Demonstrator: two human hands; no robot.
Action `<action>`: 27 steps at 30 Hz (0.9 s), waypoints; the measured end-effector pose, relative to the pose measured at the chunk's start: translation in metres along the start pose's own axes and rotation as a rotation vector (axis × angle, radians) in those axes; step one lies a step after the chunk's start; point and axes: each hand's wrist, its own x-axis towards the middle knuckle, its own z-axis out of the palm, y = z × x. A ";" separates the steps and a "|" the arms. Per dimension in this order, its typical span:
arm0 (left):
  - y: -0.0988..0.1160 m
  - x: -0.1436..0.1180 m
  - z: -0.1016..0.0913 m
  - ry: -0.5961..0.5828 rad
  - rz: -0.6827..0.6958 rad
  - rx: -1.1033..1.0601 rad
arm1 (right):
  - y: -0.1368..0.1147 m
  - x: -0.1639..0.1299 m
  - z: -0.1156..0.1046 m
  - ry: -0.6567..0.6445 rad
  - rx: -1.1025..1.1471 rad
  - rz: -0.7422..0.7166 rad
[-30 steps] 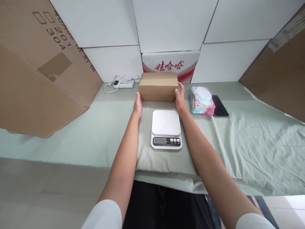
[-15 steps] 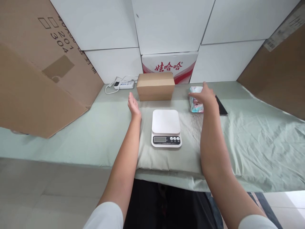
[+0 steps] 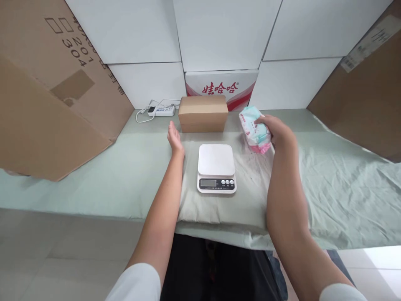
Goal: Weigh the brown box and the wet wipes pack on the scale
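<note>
Green-sheeted bench (image 3: 344, 196), scale (image 3: 216, 167) central; right hand (image 3: 277, 130) grips wipes pack (image 3: 254, 130), lifted; left hand (image 3: 174, 138) open, empty, beside cardboard box (image 3: 203, 113).

I see the box (image 3: 203, 113) behind the scale (image 3: 216, 168), power strip (image 3: 161, 110) left of it, wipes pack (image 3: 253, 129) to its right

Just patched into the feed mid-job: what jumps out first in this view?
The right hand holds a soft pastel blue-and-pink wipes pack lifted right of centre, its grip closed around it. Below and left sits a white digital kitchen scale on the pale green cloth-covered table, its platform bare. Behind it stands a small brown cardboard box, with the open left hand beside it.
</note>
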 end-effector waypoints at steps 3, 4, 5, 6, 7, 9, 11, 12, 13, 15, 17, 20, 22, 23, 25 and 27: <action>0.002 -0.002 0.003 0.018 -0.018 -0.040 | -0.023 -0.026 -0.002 -0.173 0.189 -0.058; 0.003 -0.002 0.004 0.028 -0.028 -0.058 | -0.034 -0.036 -0.001 -0.226 0.218 -0.118; 0.004 -0.003 0.004 0.037 -0.037 -0.074 | -0.044 -0.045 0.000 -0.287 0.217 -0.184; 0.005 -0.003 0.005 0.043 -0.045 -0.088 | -0.054 -0.053 0.002 -0.349 0.190 -0.253; 0.006 -0.003 0.006 0.046 -0.049 -0.097 | -0.064 -0.060 0.004 -0.410 0.136 -0.318; 0.006 -0.003 0.006 0.038 -0.053 -0.102 | -0.077 -0.068 0.010 -0.510 0.012 -0.425; 0.006 -0.003 0.006 0.019 -0.057 -0.096 | -0.083 -0.071 0.020 -0.561 -0.100 -0.521; 0.006 -0.004 0.006 0.010 -0.060 -0.094 | -0.083 -0.071 0.025 -0.567 -0.148 -0.570; 0.006 -0.004 0.006 0.003 -0.058 -0.095 | -0.081 -0.072 0.030 -0.568 -0.190 -0.616; 0.007 -0.006 0.006 -0.004 -0.052 -0.105 | -0.076 -0.074 0.040 -0.576 -0.258 -0.683; 0.009 -0.008 0.007 -0.007 -0.052 -0.122 | -0.072 -0.080 0.049 -0.616 -0.318 -0.708; 0.013 -0.012 0.009 -0.008 -0.058 -0.145 | -0.071 -0.093 0.056 -0.690 -0.434 -0.732; 0.016 -0.015 0.010 -0.009 -0.053 -0.157 | -0.074 -0.102 0.058 -0.706 -0.528 -0.761; 0.017 -0.016 0.011 -0.009 -0.050 -0.163 | -0.076 -0.105 0.059 -0.702 -0.569 -0.773; 0.019 -0.018 0.012 -0.008 -0.054 -0.171 | -0.078 -0.110 0.059 -0.685 -0.625 -0.784; 0.020 -0.019 0.012 -0.008 -0.062 -0.176 | -0.078 -0.112 0.059 -0.675 -0.648 -0.784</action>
